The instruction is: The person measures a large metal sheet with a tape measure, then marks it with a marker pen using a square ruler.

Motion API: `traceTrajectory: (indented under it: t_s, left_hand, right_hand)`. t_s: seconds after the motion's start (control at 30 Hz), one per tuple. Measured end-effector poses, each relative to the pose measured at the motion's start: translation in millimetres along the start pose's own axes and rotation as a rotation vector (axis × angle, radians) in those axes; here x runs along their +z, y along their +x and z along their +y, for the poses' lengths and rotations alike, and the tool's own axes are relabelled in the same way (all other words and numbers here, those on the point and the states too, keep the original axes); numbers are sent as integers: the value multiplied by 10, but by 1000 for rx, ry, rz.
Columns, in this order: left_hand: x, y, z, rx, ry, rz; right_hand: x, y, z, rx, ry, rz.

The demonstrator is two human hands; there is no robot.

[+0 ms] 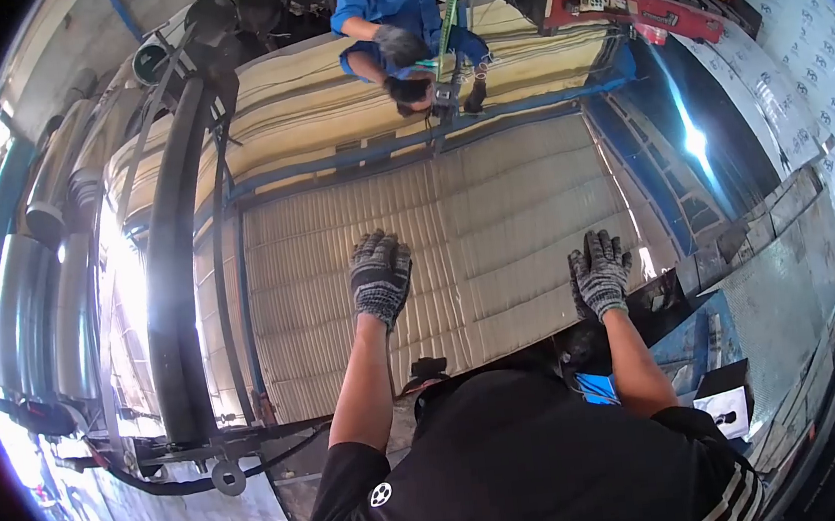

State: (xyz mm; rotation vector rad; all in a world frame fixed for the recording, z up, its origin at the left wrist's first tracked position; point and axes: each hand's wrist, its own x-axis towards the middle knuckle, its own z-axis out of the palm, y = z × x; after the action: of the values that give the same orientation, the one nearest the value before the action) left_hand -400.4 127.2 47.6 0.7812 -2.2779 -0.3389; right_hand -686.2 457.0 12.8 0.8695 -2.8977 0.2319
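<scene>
Both my hands wear grey-and-black knit gloves. My left hand [380, 276] lies flat, fingers stretched forward, on a large ribbed tan sheet [524, 220] that looks like corrugated cardboard. Farther right, my right hand [600, 273] rests near the sheet's right front corner, its fingers extended and the thumb apart. Neither hand holds anything. The sheet lies on a blue-framed table [328, 165]. Across from me, a co-worker in blue [393, 2] has dark-gloved hands around a small grey tool [442, 95] at the table's far bar.
A long dark roller [178, 273] runs along the left, with shiny metallic rolls [25, 308] beyond it. Behind the table are yellowish layered sheets [293, 112]. Red machinery [635, 13] stands at the back right. A white box [723, 407] is beside my right arm.
</scene>
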Motion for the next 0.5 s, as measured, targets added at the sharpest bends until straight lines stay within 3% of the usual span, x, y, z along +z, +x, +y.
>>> traceTrajectory:
  t_s: [0.5]
  left_hand:
    - [58,20,-65,3,122,-69]
  right_hand:
    - [50,34,-149,17,37,123]
